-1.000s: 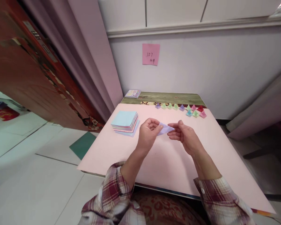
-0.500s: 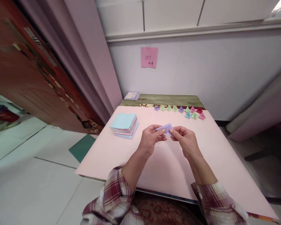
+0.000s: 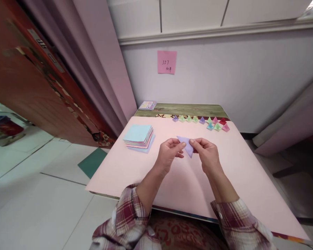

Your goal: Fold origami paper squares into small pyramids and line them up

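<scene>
My left hand (image 3: pixel 169 154) and my right hand (image 3: pixel 207 152) meet above the middle of a pink table top (image 3: pixel 187 184). Both pinch a small folded piece of lilac paper (image 3: pixel 187 144), a triangle pointing down between my fingertips. The left fingers grip its left corner, the right fingers its right side. A stack of coloured paper squares (image 3: pixel 138 137), light blue on top, lies to the left of my hands. Plaid sleeves cover both forearms.
Several small folded paper shapes (image 3: pixel 202 122) in purple, green, pink and red stand in a row at the table's far edge. A small pack (image 3: pixel 147 105) lies on the wooden strip behind. A pink sticky note (image 3: pixel 167 61) hangs on the wall. A red door (image 3: pixel 28 80) stands left.
My hands have come together on the lilac paper. The piece was a long flat strip held sideways and is now a downward-pointing triangle.
</scene>
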{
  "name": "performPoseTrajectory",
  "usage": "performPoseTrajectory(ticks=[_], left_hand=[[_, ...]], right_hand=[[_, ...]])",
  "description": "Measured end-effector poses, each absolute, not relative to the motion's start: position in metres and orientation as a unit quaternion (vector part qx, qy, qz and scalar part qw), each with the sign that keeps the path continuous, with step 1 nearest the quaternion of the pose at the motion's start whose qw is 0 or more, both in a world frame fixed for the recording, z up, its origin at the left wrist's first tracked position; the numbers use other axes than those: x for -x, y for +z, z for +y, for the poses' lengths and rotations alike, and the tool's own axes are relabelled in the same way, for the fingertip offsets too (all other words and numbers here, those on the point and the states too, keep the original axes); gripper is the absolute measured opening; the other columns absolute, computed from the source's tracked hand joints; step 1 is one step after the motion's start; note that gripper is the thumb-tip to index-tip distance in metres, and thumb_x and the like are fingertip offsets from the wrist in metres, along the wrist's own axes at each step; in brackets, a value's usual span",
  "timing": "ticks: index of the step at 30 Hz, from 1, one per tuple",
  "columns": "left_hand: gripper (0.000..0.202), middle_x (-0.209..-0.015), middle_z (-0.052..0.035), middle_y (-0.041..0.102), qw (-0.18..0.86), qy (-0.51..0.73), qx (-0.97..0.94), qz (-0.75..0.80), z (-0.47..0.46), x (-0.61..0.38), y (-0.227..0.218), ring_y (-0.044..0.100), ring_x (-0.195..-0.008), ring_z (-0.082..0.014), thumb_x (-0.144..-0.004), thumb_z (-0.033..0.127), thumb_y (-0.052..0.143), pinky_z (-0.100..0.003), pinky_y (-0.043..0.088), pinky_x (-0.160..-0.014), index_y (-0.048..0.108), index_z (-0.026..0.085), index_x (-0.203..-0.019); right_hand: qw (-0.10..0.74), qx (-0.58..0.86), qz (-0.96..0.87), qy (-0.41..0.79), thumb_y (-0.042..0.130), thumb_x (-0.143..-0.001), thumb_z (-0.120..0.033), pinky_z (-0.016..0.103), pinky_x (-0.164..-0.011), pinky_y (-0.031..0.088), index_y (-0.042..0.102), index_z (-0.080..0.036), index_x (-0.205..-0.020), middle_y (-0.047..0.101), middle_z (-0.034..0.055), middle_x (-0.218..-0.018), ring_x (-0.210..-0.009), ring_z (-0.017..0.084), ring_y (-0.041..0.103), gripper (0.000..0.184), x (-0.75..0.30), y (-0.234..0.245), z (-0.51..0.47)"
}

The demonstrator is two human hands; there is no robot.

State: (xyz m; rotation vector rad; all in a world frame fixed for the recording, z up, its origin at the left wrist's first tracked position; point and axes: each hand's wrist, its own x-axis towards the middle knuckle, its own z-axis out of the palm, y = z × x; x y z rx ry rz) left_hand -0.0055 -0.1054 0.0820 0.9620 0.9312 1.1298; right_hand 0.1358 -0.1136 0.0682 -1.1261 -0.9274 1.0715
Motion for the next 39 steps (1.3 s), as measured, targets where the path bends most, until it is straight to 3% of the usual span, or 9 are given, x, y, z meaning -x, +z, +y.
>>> performPoseTrajectory(ticks=[4, 8, 12, 18, 25, 33, 39], left_hand=[[0.029, -0.059, 0.0002, 0.061, 0.638, 0.488, -0.428, 0.414, -0.106, 0.003, 0.078, 0.055, -0.055, -0.0107, -0.063, 0.038, 0.079, -0.025, 0.049, -0.056, 0.062, 0.014, -0.068], [0.026, -0.053, 0.0013, 0.059, 0.605, 0.474, -0.485, 0.418, -0.101, 0.009, 0.079, 0.052, -0.05, -0.0091, -0.064, 0.033, 0.077, -0.023, 0.044, -0.054, 0.06, 0.014, -0.061], [0.025, -0.056, 0.0012, 0.059, 0.579, 0.463, -0.519, 0.426, -0.1, 0.012, 0.079, 0.052, -0.051, -0.0092, -0.067, 0.034, 0.075, -0.023, 0.043, -0.053, 0.06, 0.014, -0.063], [0.027, -0.063, -0.0021, 0.063, 0.597, 0.435, -0.519, 0.43, -0.106, 0.003, 0.076, 0.056, -0.055, -0.0111, -0.071, 0.038, 0.073, -0.025, 0.049, -0.056, 0.064, 0.012, -0.07], [0.027, -0.06, -0.0009, 0.06, 0.545, 0.437, -0.561, 0.443, -0.108, -0.001, 0.078, 0.054, -0.053, -0.0112, -0.076, 0.039, 0.068, -0.024, 0.046, -0.051, 0.062, 0.014, -0.068], [0.018, -0.072, 0.0022, 0.055, 0.464, 0.543, -0.551, 0.432, -0.114, 0.002, 0.091, 0.047, -0.062, -0.0077, -0.071, 0.026, 0.074, -0.02, 0.039, -0.059, 0.06, 0.016, -0.077], [0.024, -0.069, 0.0042, 0.051, 0.502, 0.541, -0.516, 0.435, -0.111, 0.001, 0.095, 0.042, -0.058, -0.0066, -0.065, 0.024, 0.077, -0.02, 0.036, -0.056, 0.06, 0.016, -0.079]], right_hand=[[0.631, 0.485, -0.363, 0.485, 0.079, -0.067, -0.043, 0.027, -0.057, 0.045, 0.067, -0.018, -0.065, 0.059, -0.0018, -0.059, -0.056, 0.012, 0.051, 0.028, -0.132, 0.065, -0.116], [0.584, 0.478, -0.407, 0.514, 0.078, -0.068, -0.043, 0.024, -0.057, 0.043, 0.067, -0.018, -0.069, 0.059, -0.0017, -0.059, -0.056, 0.011, 0.051, 0.028, -0.137, 0.068, -0.12], [0.551, 0.472, -0.443, 0.526, 0.079, -0.067, -0.042, 0.024, -0.055, 0.041, 0.068, -0.017, -0.07, 0.061, -0.0003, -0.059, -0.056, 0.011, 0.052, 0.028, -0.145, 0.067, -0.12], [0.63, 0.49, -0.358, 0.484, 0.08, -0.066, -0.041, 0.024, -0.059, 0.043, 0.068, -0.017, -0.07, 0.06, -0.0012, -0.059, -0.058, 0.011, 0.053, 0.028, -0.143, 0.062, -0.119], [0.659, 0.47, -0.321, 0.493, 0.081, -0.065, -0.04, 0.023, -0.06, 0.042, 0.068, -0.017, -0.073, 0.06, -0.0022, -0.059, -0.057, 0.01, 0.051, 0.028, -0.138, 0.064, -0.117], [0.662, 0.483, -0.325, 0.472, 0.08, -0.066, -0.042, 0.026, -0.063, 0.044, 0.07, -0.017, -0.077, 0.06, -0.0014, -0.063, -0.062, 0.012, 0.053, 0.029, -0.136, 0.057, -0.123], [0.648, 0.505, -0.373, 0.431, 0.077, -0.069, -0.043, 0.027, -0.061, 0.043, 0.072, -0.018, -0.078, 0.061, 0.0001, -0.067, -0.065, 0.014, 0.052, 0.027, -0.131, 0.059, -0.125]])
